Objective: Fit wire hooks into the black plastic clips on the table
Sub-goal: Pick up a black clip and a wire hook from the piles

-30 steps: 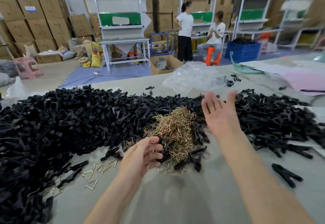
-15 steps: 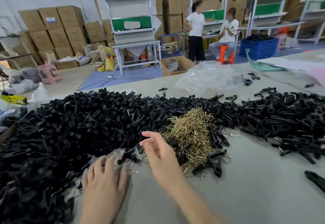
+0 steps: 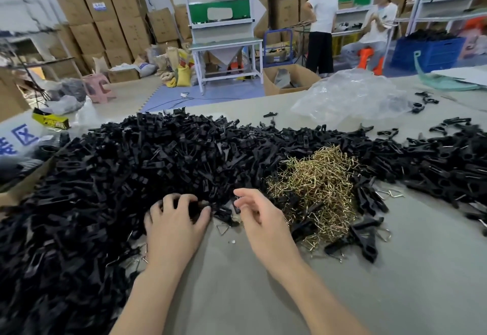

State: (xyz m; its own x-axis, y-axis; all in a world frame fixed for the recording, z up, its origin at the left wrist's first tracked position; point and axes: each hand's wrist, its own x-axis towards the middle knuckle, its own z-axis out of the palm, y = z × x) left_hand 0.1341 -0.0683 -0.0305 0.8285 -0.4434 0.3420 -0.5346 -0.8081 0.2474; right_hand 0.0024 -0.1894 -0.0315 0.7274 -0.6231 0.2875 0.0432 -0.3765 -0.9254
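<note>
Grey tabletop [image 3: 237, 295] stretches out before you. Your left hand [image 3: 176, 218], flat half a second ago, now curls its fingers round black plastic clips [image 3: 131, 176] at the pile's edge. Your right hand [image 3: 261, 218] hangs loosely curled, apparently empty, just beside the wire hooks [image 3: 316, 184]. Probably clip first, hook next.

Left grip [image 3: 174, 225] palm-down, clawed; right grip [image 3: 259, 220] beside it, loosely curled.

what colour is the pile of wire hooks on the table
Brassy gold; the hooks show best in the head view, against the black clips.
</note>
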